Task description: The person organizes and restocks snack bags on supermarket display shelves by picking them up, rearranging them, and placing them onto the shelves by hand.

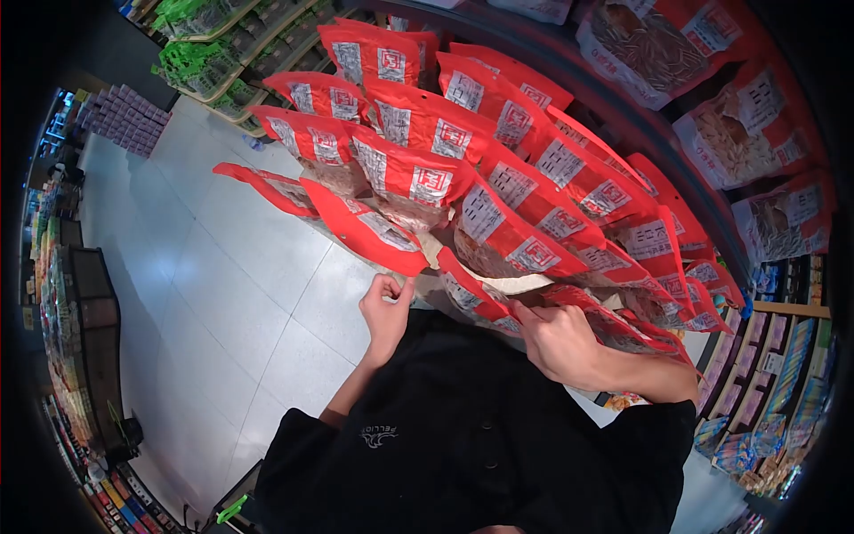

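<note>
My left hand (pixel 386 313) is closed, its thumb and curled fingers at the near corner of a red bag (pixel 363 230) with a white label at the front of the display. My right hand (pixel 560 340) pinches the top edge of another red bag (pixel 474 291), slightly lower and closer to my body. Between these two bags a pale strip of shelf edge (pixel 516 284) shows. Just behind stand more red-topped bags (pixel 431 181) with clear lower parts, packed upright in rows. The fingertips of my right hand are partly hidden.
Further bagged goods (pixel 658 44) fill a shelf at the upper right. Green-packed goods (pixel 200 53) stand on tiered shelves at upper left, near a stack of boxes (pixel 123 120). Pale tiled floor (pixel 213 240) lies to my left, and stocked shelves (pixel 756 383) curve along the right.
</note>
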A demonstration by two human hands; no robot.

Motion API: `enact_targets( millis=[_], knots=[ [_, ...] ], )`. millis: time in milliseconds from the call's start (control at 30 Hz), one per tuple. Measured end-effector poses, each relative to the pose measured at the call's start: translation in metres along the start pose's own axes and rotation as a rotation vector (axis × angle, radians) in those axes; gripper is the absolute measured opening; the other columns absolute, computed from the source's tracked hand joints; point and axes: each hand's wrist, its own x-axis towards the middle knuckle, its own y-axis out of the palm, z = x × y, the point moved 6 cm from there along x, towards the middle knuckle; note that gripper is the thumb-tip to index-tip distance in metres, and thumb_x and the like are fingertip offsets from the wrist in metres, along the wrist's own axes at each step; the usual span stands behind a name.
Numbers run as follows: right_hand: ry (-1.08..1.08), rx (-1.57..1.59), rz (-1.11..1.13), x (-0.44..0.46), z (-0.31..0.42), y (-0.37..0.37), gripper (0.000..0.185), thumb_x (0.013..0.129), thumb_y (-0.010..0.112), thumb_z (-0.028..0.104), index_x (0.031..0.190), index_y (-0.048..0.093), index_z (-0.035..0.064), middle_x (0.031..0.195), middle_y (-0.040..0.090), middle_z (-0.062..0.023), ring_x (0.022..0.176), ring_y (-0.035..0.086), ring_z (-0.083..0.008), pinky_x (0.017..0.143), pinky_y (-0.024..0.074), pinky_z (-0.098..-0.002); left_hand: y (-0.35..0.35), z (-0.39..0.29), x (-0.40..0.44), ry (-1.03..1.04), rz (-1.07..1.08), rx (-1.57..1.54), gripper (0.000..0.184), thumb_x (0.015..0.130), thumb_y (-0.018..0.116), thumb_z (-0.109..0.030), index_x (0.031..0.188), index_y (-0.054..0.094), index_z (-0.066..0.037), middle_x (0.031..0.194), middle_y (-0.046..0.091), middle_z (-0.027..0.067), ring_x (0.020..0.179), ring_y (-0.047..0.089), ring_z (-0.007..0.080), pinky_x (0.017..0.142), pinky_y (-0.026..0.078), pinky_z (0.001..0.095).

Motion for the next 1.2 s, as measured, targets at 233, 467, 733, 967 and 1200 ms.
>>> enact_targets(
  millis=[233, 467, 733, 967, 1200],
  knots=[
    [-0.007, -0.042, 0.003, 0.003, 0.005, -0.003, 0.041, 0.073, 0.062, 0.006, 0.111, 0.059, -0.0092, 0.060, 0.060, -0.0146, 0.057, 0.065, -0.0313, 0.051, 0.0512, -0.0417, -0.065, -0.109, -0.009, 1.048, -0.420, 0.328, 0.048, 0.068, 0.082, -0.001, 0.109, 0.061, -0.012, 0.114, 0.053, 0.0093, 0.107, 0.052, 0.0276, 0.087, 0.044, 0.0385],
    [0.011, -0.084, -0.056, 0.004, 0.013, -0.015, 0.033, 0.083, 0.064, 0.015, 0.109, 0.059, -0.0043, 0.068, 0.063, -0.0124, 0.061, 0.066, -0.0292, 0.050, 0.0509, -0.0406, -0.078, -0.117, 0.023, 0.989, -0.241, 0.603, 0.045, 0.070, 0.072, 0.004, 0.110, 0.068, -0.017, 0.130, 0.054, 0.0049, 0.121, 0.049, 0.0249, 0.100, 0.033, 0.0408],
    [0.001, -0.023, -0.122, 0.002, 0.015, -0.024, 0.039, 0.083, 0.067, 0.019, 0.115, 0.060, -0.0017, 0.068, 0.062, -0.0153, 0.056, 0.063, -0.0315, 0.050, 0.0502, -0.0413, -0.084, -0.128, 0.031, 1.021, -0.243, 0.459, 0.027, 0.065, 0.065, 0.011, 0.084, 0.066, -0.009, 0.100, 0.060, 0.0023, 0.107, 0.057, 0.0235, 0.094, 0.035, 0.0378],
    [0.016, 0.007, -0.098, -0.001, 0.013, -0.023, 0.039, 0.084, 0.066, 0.021, 0.116, 0.060, -0.0020, 0.069, 0.063, -0.0162, 0.057, 0.063, -0.0327, 0.050, 0.0504, -0.0426, -0.086, -0.131, 0.023, 1.121, -0.254, 0.421, 0.026, 0.062, 0.067, 0.007, 0.083, 0.067, -0.008, 0.095, 0.061, 0.0031, 0.100, 0.060, 0.0229, 0.088, 0.039, 0.0385],
    [0.007, 0.007, -0.041, 0.000, 0.014, -0.025, 0.040, 0.087, 0.064, 0.021, 0.117, 0.057, -0.0036, 0.071, 0.064, -0.0172, 0.060, 0.064, -0.0341, 0.052, 0.0513, -0.0434, -0.092, -0.132, 0.023, 1.144, -0.305, 0.398, 0.021, 0.062, 0.067, 0.005, 0.080, 0.067, -0.006, 0.089, 0.063, 0.0050, 0.096, 0.061, 0.0236, 0.085, 0.039, 0.0379]
  ],
)
